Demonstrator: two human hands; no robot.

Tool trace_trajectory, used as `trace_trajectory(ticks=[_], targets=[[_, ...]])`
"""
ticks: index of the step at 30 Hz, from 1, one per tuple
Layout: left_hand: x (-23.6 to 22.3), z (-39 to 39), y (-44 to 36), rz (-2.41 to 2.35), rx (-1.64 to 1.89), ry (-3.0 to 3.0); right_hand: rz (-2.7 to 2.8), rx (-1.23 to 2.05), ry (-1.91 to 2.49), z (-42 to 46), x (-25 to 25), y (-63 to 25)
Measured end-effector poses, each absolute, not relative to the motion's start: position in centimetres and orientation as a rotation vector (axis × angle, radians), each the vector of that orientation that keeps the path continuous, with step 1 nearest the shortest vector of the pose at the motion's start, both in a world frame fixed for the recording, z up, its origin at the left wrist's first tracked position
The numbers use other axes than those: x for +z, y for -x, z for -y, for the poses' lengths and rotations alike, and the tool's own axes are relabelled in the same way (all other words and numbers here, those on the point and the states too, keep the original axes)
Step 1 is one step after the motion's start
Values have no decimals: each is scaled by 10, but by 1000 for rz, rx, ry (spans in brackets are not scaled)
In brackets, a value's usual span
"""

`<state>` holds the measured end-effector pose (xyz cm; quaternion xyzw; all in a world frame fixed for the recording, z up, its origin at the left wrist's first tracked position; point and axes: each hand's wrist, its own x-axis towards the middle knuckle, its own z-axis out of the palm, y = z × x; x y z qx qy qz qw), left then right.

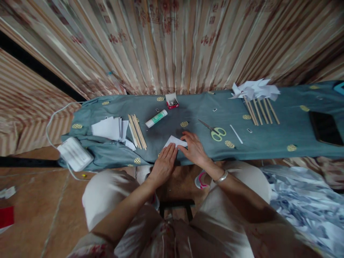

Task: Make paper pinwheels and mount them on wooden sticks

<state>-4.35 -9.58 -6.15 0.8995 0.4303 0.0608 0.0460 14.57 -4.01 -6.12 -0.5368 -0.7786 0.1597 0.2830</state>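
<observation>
A white sheet of paper [174, 140], folded to a triangle-like shape, lies near the front edge of the cloth-covered table. My left hand [166, 160] rests flat on its lower left part, fingers stretched out. At the right corner, my right hand [195, 148] has thumb and index finger closed around the paper's end. A silver bracelet circles the right wrist. Behind the paper lies a glue stick [156, 118], and a small red box [172, 101] of metal pins stands open. Scissors [213, 130] with pale green handles lie to the right.
Left of the paper are wooden sticks [137, 132], cut white paper [106, 128] and a white power strip [75, 154]. Finished paper pinwheels [256, 90] on sticks, a paper strip [236, 134] and a dark phone [326, 127] lie right. A curtain [172, 46] hangs behind.
</observation>
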Motion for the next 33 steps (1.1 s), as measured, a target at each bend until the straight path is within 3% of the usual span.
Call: trace_trajectory(ticks=[16,28,33], targets=[[-60,128,99,-1444,290,-2664,1968,516,1431,47,-70,-183],[-63,132,99,-1446,398,-2599,1736,1022,1343,25,-53,-168],[-66,132,98,-1435,474,-2578,1939,894,1316,25,-49,-157]])
